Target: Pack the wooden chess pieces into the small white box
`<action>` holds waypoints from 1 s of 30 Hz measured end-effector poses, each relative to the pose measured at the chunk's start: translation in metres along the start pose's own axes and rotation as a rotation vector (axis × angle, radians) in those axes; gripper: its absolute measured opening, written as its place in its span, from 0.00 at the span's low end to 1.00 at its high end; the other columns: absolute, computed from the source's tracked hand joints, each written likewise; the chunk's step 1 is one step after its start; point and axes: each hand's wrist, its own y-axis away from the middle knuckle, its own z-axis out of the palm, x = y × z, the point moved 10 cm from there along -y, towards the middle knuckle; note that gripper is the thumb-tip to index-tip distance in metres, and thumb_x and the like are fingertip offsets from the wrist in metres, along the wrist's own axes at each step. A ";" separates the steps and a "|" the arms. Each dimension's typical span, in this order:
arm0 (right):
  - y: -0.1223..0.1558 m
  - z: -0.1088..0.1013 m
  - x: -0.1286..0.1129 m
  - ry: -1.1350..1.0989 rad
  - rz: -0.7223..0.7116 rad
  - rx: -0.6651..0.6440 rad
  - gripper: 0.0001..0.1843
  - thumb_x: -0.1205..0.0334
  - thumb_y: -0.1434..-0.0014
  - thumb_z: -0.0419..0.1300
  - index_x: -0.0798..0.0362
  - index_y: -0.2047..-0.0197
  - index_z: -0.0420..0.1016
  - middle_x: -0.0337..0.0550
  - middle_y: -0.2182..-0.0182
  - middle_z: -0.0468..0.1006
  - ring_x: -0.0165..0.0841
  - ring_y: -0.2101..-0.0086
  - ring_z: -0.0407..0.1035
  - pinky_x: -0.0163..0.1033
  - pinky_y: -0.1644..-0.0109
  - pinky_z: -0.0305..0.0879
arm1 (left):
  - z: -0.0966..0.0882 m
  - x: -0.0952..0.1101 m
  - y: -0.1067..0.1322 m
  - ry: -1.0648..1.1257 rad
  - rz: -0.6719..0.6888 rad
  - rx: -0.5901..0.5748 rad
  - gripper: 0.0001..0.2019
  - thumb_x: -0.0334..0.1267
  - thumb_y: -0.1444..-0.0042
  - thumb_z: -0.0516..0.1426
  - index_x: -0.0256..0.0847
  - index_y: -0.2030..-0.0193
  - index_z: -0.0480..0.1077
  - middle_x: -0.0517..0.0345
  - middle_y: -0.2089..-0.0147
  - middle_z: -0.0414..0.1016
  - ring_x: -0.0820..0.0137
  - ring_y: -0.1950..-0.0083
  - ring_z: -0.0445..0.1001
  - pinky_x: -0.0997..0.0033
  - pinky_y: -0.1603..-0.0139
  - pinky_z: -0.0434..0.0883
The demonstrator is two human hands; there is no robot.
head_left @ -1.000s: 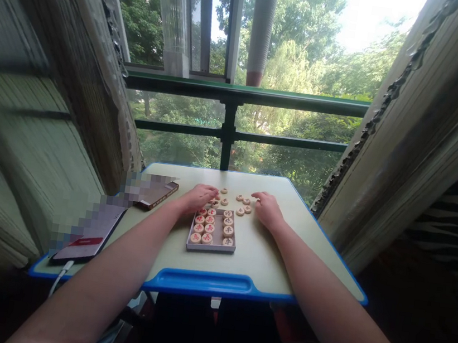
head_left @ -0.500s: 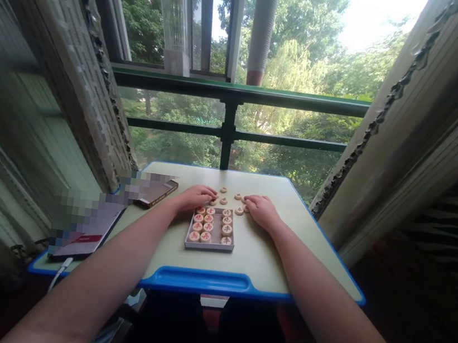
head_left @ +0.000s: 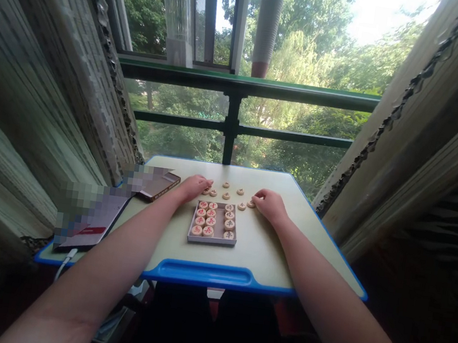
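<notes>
A shallow open box [head_left: 217, 241] stands on the table, with red-marked Chinese chess pieces [head_left: 210, 222] in two columns at its left and black-marked pieces [head_left: 229, 224] in one column at its right. Beyond the box's left corner, my left hand [head_left: 195, 187] is closed, its fingertips at a chess piece they mostly hide; two loose pieces [head_left: 213, 192] lie beside it. To the right of the box, my right hand [head_left: 271, 204] pinches the edge of a chess piece [head_left: 250, 204] at table level. More loose pieces [head_left: 226, 196] lie between both hands.
The pale table [head_left: 277, 256] has a blue rim and a blue front groove [head_left: 205, 272]. At the left lie a box lid [head_left: 159, 186] and a flat device [head_left: 95, 227] with a white cable [head_left: 66, 262]. Curtains flank the table; a green railing [head_left: 290, 92] stands behind it.
My left hand has shifted left, uncovering pieces near its fingers. My right hand has moved slightly right, its fingers now drawn together at a piece. The camera view has tilted slightly.
</notes>
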 end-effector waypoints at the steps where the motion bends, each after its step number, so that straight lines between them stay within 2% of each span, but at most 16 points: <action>1: 0.000 -0.001 0.002 -0.027 0.011 0.010 0.09 0.62 0.51 0.58 0.53 0.66 0.77 0.42 0.67 0.79 0.32 0.66 0.70 0.33 0.62 0.62 | -0.001 0.000 0.000 -0.004 -0.001 0.010 0.27 0.54 0.47 0.44 0.34 0.67 0.76 0.45 0.59 0.75 0.60 0.56 0.71 0.64 0.54 0.65; 5: 0.001 -0.010 0.003 -0.118 0.006 0.061 0.10 0.67 0.53 0.58 0.54 0.65 0.76 0.42 0.67 0.78 0.30 0.66 0.70 0.34 0.61 0.63 | -0.002 0.000 0.004 -0.016 -0.004 0.038 0.24 0.53 0.47 0.46 0.35 0.66 0.75 0.50 0.66 0.77 0.62 0.61 0.72 0.66 0.59 0.66; 8: 0.006 -0.020 -0.002 -0.187 -0.017 0.082 0.08 0.68 0.54 0.59 0.54 0.67 0.75 0.43 0.69 0.78 0.32 0.67 0.70 0.37 0.60 0.64 | -0.002 0.001 0.005 -0.018 0.025 0.050 0.23 0.52 0.46 0.46 0.35 0.67 0.75 0.51 0.68 0.77 0.63 0.63 0.72 0.67 0.61 0.66; 10: 0.012 -0.028 -0.009 -0.330 -0.030 0.085 0.07 0.66 0.55 0.60 0.53 0.69 0.74 0.42 0.70 0.78 0.32 0.68 0.70 0.38 0.61 0.65 | -0.004 0.003 0.005 -0.036 0.051 0.066 0.22 0.50 0.45 0.46 0.36 0.66 0.75 0.51 0.66 0.77 0.63 0.62 0.72 0.67 0.60 0.66; 12: 0.018 -0.031 -0.021 -0.567 -0.060 0.025 0.08 0.63 0.56 0.62 0.53 0.69 0.73 0.41 0.71 0.78 0.32 0.69 0.71 0.38 0.63 0.66 | -0.009 0.009 0.006 -0.069 0.079 0.105 0.21 0.49 0.46 0.47 0.36 0.65 0.75 0.50 0.63 0.77 0.64 0.61 0.72 0.68 0.59 0.66; 15: 0.029 -0.024 -0.048 -0.856 -0.117 -0.170 0.11 0.59 0.57 0.65 0.55 0.70 0.72 0.42 0.72 0.78 0.32 0.69 0.72 0.38 0.65 0.65 | -0.020 0.031 0.015 -0.074 0.134 0.171 0.20 0.50 0.47 0.50 0.35 0.64 0.75 0.48 0.60 0.76 0.66 0.65 0.71 0.68 0.61 0.67; 19: 0.035 -0.023 -0.062 -1.096 -0.134 -0.220 0.15 0.59 0.59 0.68 0.54 0.73 0.66 0.38 0.74 0.76 0.30 0.70 0.71 0.35 0.66 0.63 | -0.019 0.086 0.039 0.109 0.335 0.092 0.23 0.53 0.49 0.55 0.36 0.55 0.74 0.52 0.64 0.77 0.73 0.73 0.67 0.73 0.70 0.67; 22: 0.036 -0.017 -0.064 -1.155 -0.128 -0.251 0.17 0.59 0.59 0.68 0.54 0.75 0.63 0.35 0.76 0.73 0.27 0.73 0.69 0.34 0.68 0.61 | -0.013 0.122 0.056 0.145 0.492 0.037 0.22 0.50 0.52 0.59 0.36 0.55 0.74 0.53 0.65 0.77 0.75 0.74 0.65 0.74 0.69 0.66; 25: 0.038 -0.012 -0.066 -1.152 -0.124 -0.290 0.18 0.58 0.60 0.68 0.54 0.75 0.62 0.34 0.76 0.72 0.26 0.75 0.67 0.34 0.69 0.60 | -0.008 0.132 0.061 0.137 0.539 0.030 0.18 0.48 0.51 0.59 0.38 0.58 0.75 0.53 0.65 0.77 0.76 0.74 0.64 0.74 0.69 0.66; 28: 0.040 -0.012 -0.069 -1.117 -0.136 -0.295 0.20 0.57 0.62 0.69 0.54 0.76 0.61 0.34 0.76 0.72 0.25 0.75 0.65 0.34 0.70 0.61 | -0.004 0.130 0.061 0.120 0.530 0.036 0.15 0.46 0.51 0.59 0.38 0.63 0.76 0.53 0.67 0.76 0.76 0.74 0.65 0.74 0.69 0.66; 30: 0.041 -0.013 -0.070 -1.095 -0.148 -0.281 0.20 0.57 0.63 0.69 0.54 0.76 0.62 0.34 0.76 0.72 0.26 0.75 0.66 0.34 0.70 0.62 | -0.004 0.130 0.061 0.128 0.535 0.049 0.15 0.46 0.51 0.59 0.38 0.61 0.76 0.53 0.67 0.76 0.75 0.73 0.65 0.74 0.69 0.66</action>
